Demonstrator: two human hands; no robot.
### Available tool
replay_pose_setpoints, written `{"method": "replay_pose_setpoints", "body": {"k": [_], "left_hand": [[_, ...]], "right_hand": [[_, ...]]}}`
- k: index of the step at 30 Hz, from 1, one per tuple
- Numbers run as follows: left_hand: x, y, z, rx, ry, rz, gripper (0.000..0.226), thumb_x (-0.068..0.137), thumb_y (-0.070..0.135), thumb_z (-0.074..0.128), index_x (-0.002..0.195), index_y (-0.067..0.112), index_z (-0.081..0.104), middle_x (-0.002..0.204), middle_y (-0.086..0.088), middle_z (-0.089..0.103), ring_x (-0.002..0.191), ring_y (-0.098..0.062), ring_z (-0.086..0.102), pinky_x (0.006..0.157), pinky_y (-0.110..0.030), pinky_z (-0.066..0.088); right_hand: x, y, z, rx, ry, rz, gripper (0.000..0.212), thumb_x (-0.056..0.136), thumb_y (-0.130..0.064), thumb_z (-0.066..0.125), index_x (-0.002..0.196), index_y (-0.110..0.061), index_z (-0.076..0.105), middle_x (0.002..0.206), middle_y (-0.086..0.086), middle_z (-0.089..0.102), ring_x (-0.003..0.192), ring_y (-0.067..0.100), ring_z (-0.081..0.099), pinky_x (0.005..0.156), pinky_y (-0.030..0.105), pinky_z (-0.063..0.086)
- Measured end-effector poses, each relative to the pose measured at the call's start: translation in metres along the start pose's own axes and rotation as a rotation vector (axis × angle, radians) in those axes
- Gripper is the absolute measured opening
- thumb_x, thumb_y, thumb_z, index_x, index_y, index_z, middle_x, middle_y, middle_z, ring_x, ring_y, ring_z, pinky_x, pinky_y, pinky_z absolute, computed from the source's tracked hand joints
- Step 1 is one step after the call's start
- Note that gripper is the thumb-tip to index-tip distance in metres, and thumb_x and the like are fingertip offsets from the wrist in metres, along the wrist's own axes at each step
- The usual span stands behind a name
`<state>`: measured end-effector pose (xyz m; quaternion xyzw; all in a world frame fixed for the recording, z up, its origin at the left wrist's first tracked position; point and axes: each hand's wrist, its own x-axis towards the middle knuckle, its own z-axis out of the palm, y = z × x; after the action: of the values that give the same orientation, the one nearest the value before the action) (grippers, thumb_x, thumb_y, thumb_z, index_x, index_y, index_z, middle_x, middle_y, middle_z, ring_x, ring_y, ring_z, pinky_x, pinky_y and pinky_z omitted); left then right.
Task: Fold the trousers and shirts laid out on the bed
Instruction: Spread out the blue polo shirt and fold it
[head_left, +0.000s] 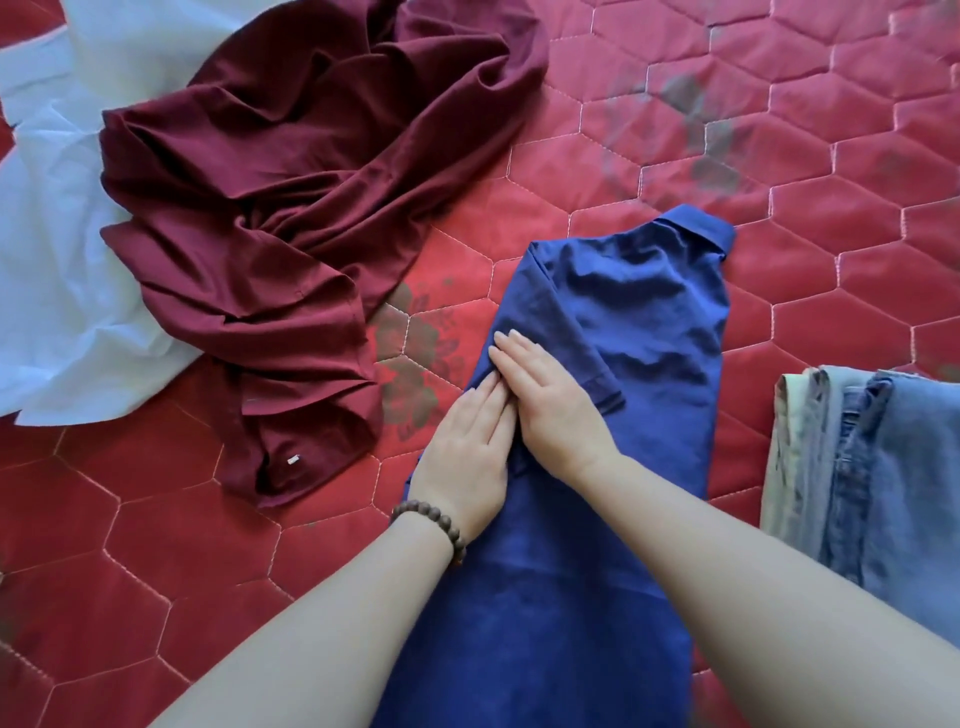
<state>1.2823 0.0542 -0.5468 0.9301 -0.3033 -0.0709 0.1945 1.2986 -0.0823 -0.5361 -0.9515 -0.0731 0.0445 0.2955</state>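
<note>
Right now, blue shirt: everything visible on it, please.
The blue shirt is a deep blue woven fabric, lightly creased, lying lengthwise on the red quilted bedcover, collar at the far end. Its sides look folded inward into a narrow strip, with a short sleeve lying across the top. The left hand and right hand press flat on its left edge. Its near end runs out of frame.

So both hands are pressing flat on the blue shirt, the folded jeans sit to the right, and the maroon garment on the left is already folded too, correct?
Not quite. In the head view the maroon garment lies crumpled in a loose heap, not folded. The rest holds: the left hand and right hand press flat on the blue shirt, and the folded jeans sit to the right.
</note>
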Motion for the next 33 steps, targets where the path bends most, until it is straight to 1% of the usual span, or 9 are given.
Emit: {"method": "replay_pose_setpoints", "body": {"k": [5, 10, 12, 15, 17, 19, 25, 31, 33], "left_hand": [[-0.001, -0.002, 0.008, 0.193, -0.065, -0.002, 0.065, 0.092, 0.040, 0.040, 0.144, 0.000, 0.038, 0.153, -0.016, 0.033, 0.144, -0.026, 0.026, 0.116, -0.044, 0.025], [-0.001, -0.004, 0.008, 0.171, -0.084, 0.026, 0.071, 0.088, 0.049, 0.045, 0.150, 0.017, 0.033, 0.158, -0.014, 0.023, 0.147, -0.025, 0.018, 0.116, -0.048, 0.021], [0.000, -0.004, 0.009, 0.172, -0.084, 0.022, 0.072, 0.087, 0.049, 0.047, 0.150, 0.018, 0.033, 0.158, -0.013, 0.022, 0.147, -0.025, 0.018, 0.116, -0.049, 0.021], [0.000, -0.005, 0.009, 0.161, -0.094, 0.018, 0.072, 0.084, 0.049, 0.049, 0.148, 0.017, 0.037, 0.157, -0.013, 0.024, 0.147, -0.026, 0.019, 0.116, -0.049, 0.021], [0.001, -0.004, 0.009, 0.153, -0.085, 0.017, 0.069, 0.082, 0.048, 0.052, 0.142, 0.015, 0.047, 0.154, -0.015, 0.031, 0.146, -0.027, 0.022, 0.116, -0.049, 0.021], [0.001, -0.004, 0.009, 0.141, -0.073, 0.007, 0.067, 0.081, 0.048, 0.053, 0.138, 0.014, 0.052, 0.151, -0.015, 0.037, 0.145, -0.026, 0.025, 0.115, -0.049, 0.023], [0.000, -0.004, 0.009, 0.148, -0.070, 0.001, 0.076, 0.083, 0.048, 0.052, 0.150, 0.019, 0.033, 0.158, -0.011, 0.023, 0.147, -0.023, 0.020, 0.116, -0.049, 0.022], [0.001, -0.005, 0.009, 0.164, -0.070, -0.004, 0.075, 0.082, 0.049, 0.051, 0.149, 0.019, 0.033, 0.158, -0.010, 0.025, 0.147, -0.024, 0.020, 0.114, -0.049, 0.024], [0.001, -0.005, 0.010, 0.173, -0.077, 0.000, 0.075, 0.082, 0.048, 0.051, 0.149, 0.019, 0.033, 0.157, -0.011, 0.025, 0.147, -0.024, 0.020, 0.114, -0.050, 0.024]], "right_hand": [[0.010, 0.024, -0.007, -0.345, -0.058, -0.019, 0.052, 0.097, -0.029, 0.029, 0.147, -0.017, 0.039, 0.154, 0.001, 0.034, 0.143, 0.019, 0.030, 0.118, 0.047, 0.020], [0.034, 0.070, -0.040, -0.585, -0.149, 0.290, 0.059, 0.099, -0.048, 0.010, 0.154, -0.028, 0.000, 0.162, -0.004, -0.002, 0.149, 0.018, -0.003, 0.119, 0.050, -0.006], [0.038, 0.074, -0.050, -0.597, -0.062, 0.353, 0.059, 0.102, -0.042, 0.020, 0.155, -0.019, 0.007, 0.163, 0.002, 0.001, 0.150, 0.021, 0.000, 0.119, 0.050, -0.006], [0.039, 0.049, -0.042, -0.445, 0.123, 0.056, 0.052, 0.095, -0.014, 0.047, 0.145, -0.003, 0.038, 0.156, 0.013, 0.028, 0.145, 0.029, 0.023, 0.118, 0.052, 0.010], [0.035, 0.030, -0.026, -0.352, 0.043, -0.216, 0.051, 0.090, -0.008, 0.044, 0.141, -0.003, 0.045, 0.152, 0.012, 0.035, 0.143, 0.027, 0.028, 0.118, 0.050, 0.018], [0.032, 0.025, -0.016, -0.327, -0.117, -0.288, 0.050, 0.094, -0.013, 0.036, 0.143, -0.006, 0.044, 0.153, 0.008, 0.034, 0.144, 0.023, 0.028, 0.117, 0.049, 0.022], [0.056, 0.076, -0.046, -0.624, -0.208, 0.030, 0.057, 0.099, -0.050, 0.012, 0.153, -0.033, 0.010, 0.162, -0.005, 0.009, 0.149, 0.018, 0.006, 0.118, 0.055, -0.001], [0.037, 0.105, -0.080, -0.635, 0.174, 0.060, 0.057, 0.102, -0.042, 0.026, 0.153, -0.015, 0.023, 0.160, 0.001, 0.012, 0.148, 0.021, 0.012, 0.119, 0.054, 0.001], [0.031, 0.113, -0.083, -0.638, 0.071, 0.137, 0.061, 0.101, -0.047, 0.022, 0.154, -0.017, 0.020, 0.161, 0.004, 0.008, 0.149, 0.022, 0.008, 0.119, 0.053, 0.003]]}}
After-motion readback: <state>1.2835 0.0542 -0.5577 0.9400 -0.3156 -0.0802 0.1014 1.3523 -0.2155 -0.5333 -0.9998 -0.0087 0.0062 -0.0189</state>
